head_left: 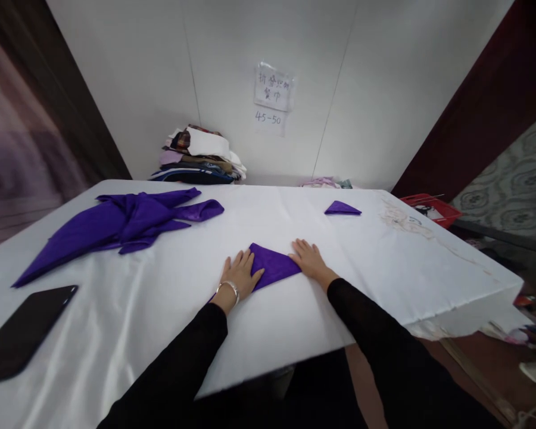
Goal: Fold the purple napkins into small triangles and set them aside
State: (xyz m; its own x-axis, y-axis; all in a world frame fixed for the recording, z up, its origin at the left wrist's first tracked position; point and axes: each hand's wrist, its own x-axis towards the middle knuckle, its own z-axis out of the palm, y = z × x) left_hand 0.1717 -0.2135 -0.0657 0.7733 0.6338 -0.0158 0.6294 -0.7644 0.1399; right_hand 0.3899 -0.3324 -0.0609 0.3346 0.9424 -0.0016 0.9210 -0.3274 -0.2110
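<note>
A purple cloth napkin (273,265), folded into a triangle, lies flat on the white tablecloth (286,333) in front of me. My left hand (242,275) rests on its left part, fingers stretched out, covering some of the cloth. At the napkin's right corner lies my right hand (310,260), its fingers spread flat and touching the corner. A smaller folded purple napkin (342,208) sits farther back to the right. Toward the left is a loose heap of purple napkins (129,220), crumpled over one another.
A dark tablet-like device (27,328) lies at the table's left front. Behind the table stands a stack of folded clothes (201,156). A handwritten sign (274,89) hangs on the wall. Tangled threads (406,220) lie at right, near a red basket (446,213).
</note>
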